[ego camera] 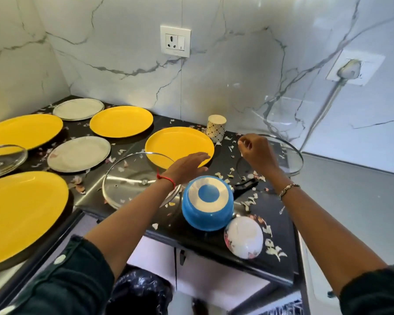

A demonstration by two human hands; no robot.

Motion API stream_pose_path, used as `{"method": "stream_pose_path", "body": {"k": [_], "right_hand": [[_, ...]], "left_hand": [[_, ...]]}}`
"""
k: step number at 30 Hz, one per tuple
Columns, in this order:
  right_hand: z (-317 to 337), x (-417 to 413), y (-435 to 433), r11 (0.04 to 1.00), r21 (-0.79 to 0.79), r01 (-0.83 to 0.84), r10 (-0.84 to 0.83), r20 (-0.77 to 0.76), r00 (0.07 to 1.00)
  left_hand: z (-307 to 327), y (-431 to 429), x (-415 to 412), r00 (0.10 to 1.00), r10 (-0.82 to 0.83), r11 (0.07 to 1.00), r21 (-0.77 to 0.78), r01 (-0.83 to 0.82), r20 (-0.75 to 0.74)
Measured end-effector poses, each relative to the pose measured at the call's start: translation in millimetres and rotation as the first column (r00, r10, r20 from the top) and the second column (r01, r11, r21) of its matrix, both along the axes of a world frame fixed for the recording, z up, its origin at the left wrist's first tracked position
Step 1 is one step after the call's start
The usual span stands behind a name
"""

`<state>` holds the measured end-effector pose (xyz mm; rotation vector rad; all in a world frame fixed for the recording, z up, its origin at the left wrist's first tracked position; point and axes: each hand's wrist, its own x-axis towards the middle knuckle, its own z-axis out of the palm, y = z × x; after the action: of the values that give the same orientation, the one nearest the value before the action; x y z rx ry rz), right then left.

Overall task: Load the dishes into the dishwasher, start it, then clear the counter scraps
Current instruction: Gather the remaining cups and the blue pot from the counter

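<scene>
**Left hand closes in on the middle plate**

Here's the picture: the left hand (pixel 188 165) is stretched out flat, fingers straight and together, holding nothing, its fingertips right over the near rim of the yellow plate (pixel 179 144). That's the relation to watch. The plate lies just ahead of that hand and a touch to its left, flat on the dark surface (pixel 224 162). It's round, so no long axis to line up with; any point on the near rim will do. The left hand is plainly the nearer one.

The right hand (pixel 257 153) is off to the plate's right, raised above the surface with fingers curled in. Is it pinching a scrap? Can't tell from here.

The plate itself looks bright yellow, shallow, with a low raised rim, glossy and bare of food. Judging by that, it should lift easily once fingers get under the edge, though the scraps (pixel 250 202) scattered around could get dragged along.
</scene>
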<state>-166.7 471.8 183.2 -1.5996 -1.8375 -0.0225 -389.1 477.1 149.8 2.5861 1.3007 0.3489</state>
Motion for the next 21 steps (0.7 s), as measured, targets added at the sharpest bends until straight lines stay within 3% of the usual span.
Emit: {"method": "stream_pose_path", "body": {"k": [13, 21], "right_hand": [[-27, 58, 164, 0.98, -0.18, -0.081, 0.08, -0.014, 0.997], [-42, 58, 232, 0.878, -0.431, -0.208, 0.228, -0.006, 0.974]], "left_hand": [[-32, 116, 101, 0.95, -0.127, 0.921, -0.39, 0.005, -0.287], [-71, 126, 105, 0.902, -0.16, 0.921, -0.39, -0.01, -0.4]]}}
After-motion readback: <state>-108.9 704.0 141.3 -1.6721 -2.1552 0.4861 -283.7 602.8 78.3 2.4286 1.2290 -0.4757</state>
